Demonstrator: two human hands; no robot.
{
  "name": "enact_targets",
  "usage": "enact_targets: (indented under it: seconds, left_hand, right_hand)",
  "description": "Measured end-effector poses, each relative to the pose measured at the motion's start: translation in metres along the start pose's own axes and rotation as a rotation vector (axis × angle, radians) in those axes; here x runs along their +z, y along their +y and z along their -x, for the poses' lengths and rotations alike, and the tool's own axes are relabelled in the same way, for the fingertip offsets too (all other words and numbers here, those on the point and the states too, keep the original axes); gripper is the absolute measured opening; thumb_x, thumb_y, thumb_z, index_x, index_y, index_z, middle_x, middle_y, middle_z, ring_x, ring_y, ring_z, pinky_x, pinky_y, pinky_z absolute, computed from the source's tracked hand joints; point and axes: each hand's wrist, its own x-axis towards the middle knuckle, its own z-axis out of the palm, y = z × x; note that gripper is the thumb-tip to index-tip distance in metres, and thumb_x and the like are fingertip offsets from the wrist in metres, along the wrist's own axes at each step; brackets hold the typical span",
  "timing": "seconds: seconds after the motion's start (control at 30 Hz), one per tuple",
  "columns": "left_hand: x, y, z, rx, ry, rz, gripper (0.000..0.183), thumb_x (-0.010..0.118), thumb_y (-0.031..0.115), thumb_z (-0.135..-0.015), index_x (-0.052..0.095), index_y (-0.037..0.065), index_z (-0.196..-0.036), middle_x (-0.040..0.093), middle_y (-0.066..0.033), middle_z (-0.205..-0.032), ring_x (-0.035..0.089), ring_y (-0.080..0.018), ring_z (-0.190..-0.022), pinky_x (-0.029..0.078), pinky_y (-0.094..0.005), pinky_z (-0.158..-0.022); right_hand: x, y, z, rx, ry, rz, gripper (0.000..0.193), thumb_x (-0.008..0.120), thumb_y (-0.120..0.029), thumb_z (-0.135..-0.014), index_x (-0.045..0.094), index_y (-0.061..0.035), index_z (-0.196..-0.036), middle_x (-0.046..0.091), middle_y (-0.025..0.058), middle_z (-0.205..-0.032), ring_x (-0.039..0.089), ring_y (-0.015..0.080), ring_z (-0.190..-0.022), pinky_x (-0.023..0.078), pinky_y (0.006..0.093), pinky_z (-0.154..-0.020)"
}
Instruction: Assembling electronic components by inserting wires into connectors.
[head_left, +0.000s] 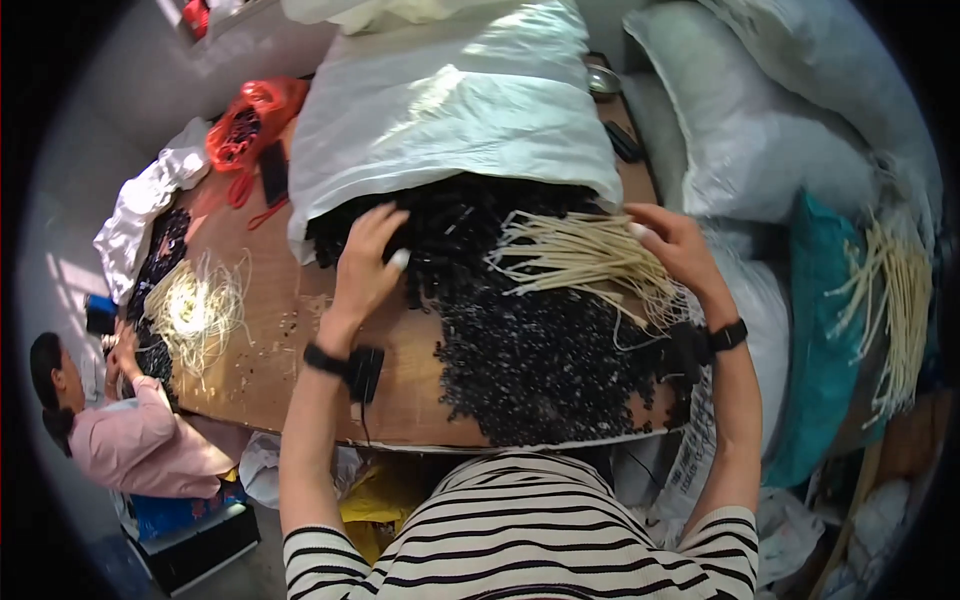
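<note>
My left hand [366,262] is over the left part of a heap of long black pieces [450,215] at the mouth of a large white sack [450,130]. Its fingers and thumb are apart, holding nothing, and the thumb tip has a white covering. At the right, my right hand [678,248] is closed at the right end of a bundle of thin cream cords [580,250]. Its thumb, also white-tipped, lies against them. The bundle rests across the black pieces, loose thin ends trailing to the right. Small black pieces [540,360] spread toward the table's near edge.
A tangle of cream cords [200,305] lies on the brown table [290,350] at left, near a person in pink [140,435] handling something. Behind it is a red plastic bag [250,120]. Stuffed white sacks [770,130] and more cream cords [890,310] crowd the right side.
</note>
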Motion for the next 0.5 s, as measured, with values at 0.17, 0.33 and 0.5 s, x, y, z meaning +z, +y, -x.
enact_targets:
  seconds: [0.17, 0.33, 0.5]
  left_hand:
    - [0.028, 0.060, 0.081, -0.106, -0.111, 0.133, 0.055, 0.061, -0.004, -0.068, 0.059, 0.006, -0.122, 0.053, -0.0140, -0.132, 0.047, -0.0329, -0.126, 0.037, -0.0410, -0.107]
    - [0.068, 0.131, 0.053, 0.101, -0.237, 0.224, 0.062, 0.068, 0.000, -0.067, 0.055, 0.009, -0.127, 0.050, -0.0142, -0.135, 0.045, -0.0338, -0.128, 0.038, -0.0418, -0.106]
    - [0.083, 0.154, 0.005, 0.233, -0.239, 0.099, 0.068, 0.069, 0.002, -0.066, 0.052, 0.012, -0.131, 0.044, -0.0133, -0.142, 0.039, -0.0325, -0.133, 0.033, -0.0436, -0.108]
  right_hand:
    - [-0.025, 0.073, 0.084, 0.173, 0.218, 0.075, 0.031, 0.064, -0.015, -0.086, 0.065, -0.0013, -0.114, 0.069, 0.0061, -0.089, 0.061, 0.0107, -0.076, 0.050, 0.0257, -0.069]
    - [0.012, 0.078, 0.043, 0.086, 0.180, 0.272, 0.029, 0.065, -0.017, -0.088, 0.065, -0.0015, -0.113, 0.069, 0.0076, -0.094, 0.062, 0.0113, -0.081, 0.049, 0.0259, -0.072]
    - [0.038, 0.096, -0.027, -0.149, 0.223, 0.597, 0.021, 0.055, -0.017, -0.087, 0.067, -0.0035, -0.099, 0.067, 0.0150, -0.094, 0.064, 0.0342, -0.084, 0.051, 0.0396, -0.072]
